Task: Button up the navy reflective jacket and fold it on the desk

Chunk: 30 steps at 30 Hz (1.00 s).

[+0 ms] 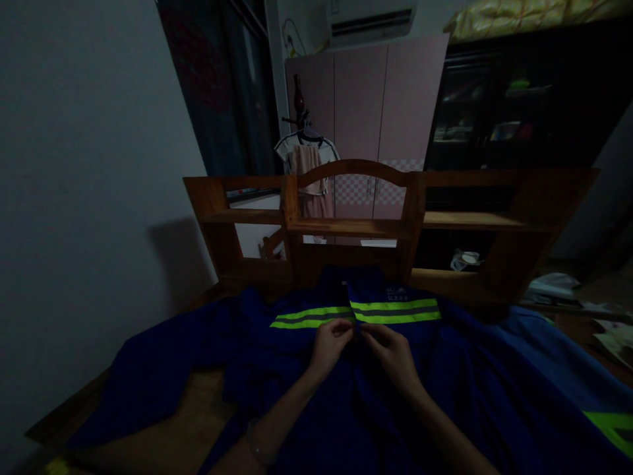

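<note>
A dark blue work jacket point(316, 396) lies spread out in front of me, collar away from me and sleeves out to the sides. Yellow-green reflective bands point(395, 311) cross its chest. At the front opening, just below the bands, my left hand point(332, 343) pinches one edge of the jacket. Close beside it, my right hand point(390, 353) pinches the other edge, thumb and fingers together. The fingertips are nearly touching, and any button or fastener between them is too dark to make out. A bracelet circles my left wrist.
A wooden shelf headboard point(356, 227) stands right behind the collar. To the right lies another blue garment point(564, 356) with a yellow-green band. A white wall point(99, 165) bounds the left side. Farther back are a pink wardrobe point(359, 99), hanging clothes point(306, 161) and a dark glass cabinet point(494, 105).
</note>
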Motion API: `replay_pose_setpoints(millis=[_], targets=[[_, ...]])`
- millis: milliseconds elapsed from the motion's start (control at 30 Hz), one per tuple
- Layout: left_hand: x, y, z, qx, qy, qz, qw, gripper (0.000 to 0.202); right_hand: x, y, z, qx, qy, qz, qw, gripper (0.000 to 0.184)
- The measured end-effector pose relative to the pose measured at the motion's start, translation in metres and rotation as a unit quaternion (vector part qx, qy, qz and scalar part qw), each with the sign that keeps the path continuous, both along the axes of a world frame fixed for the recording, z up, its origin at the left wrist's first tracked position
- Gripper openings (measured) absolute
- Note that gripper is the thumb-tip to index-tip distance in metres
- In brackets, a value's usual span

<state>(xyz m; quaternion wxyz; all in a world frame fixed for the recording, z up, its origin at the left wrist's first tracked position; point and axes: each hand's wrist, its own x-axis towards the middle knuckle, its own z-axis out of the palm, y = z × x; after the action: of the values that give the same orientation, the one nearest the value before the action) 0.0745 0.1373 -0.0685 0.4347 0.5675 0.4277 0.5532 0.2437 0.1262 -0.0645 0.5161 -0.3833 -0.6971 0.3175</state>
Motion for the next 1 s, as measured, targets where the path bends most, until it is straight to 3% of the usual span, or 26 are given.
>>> replay_pose_setpoints(millis=[200,400,667,833,1000], targets=[[0.017,-0.008,0.006,0.016,-0.022,0.021,0.999,0.016,0.005,0.004,0.009,-0.086,0.079,0.007,0.993,0.038],[0.016,-0.008,-0.003,-0.038,-0.075,0.003,0.996,0.023,0.008,0.009,0.004,-0.098,0.072,0.036,0.992,0.046],[0.021,-0.016,0.004,-0.104,-0.157,-0.014,0.982,0.036,0.004,0.006,-0.002,-0.036,0.002,-0.033,0.999,0.041],[0.021,-0.014,-0.002,-0.122,-0.151,0.024,0.981,0.034,0.001,0.001,-0.002,-0.009,-0.031,-0.042,0.999,0.027],[0.022,-0.017,-0.006,-0.159,-0.216,0.022,0.963,0.034,0.0,-0.003,0.003,-0.003,-0.065,-0.035,0.997,0.016]])
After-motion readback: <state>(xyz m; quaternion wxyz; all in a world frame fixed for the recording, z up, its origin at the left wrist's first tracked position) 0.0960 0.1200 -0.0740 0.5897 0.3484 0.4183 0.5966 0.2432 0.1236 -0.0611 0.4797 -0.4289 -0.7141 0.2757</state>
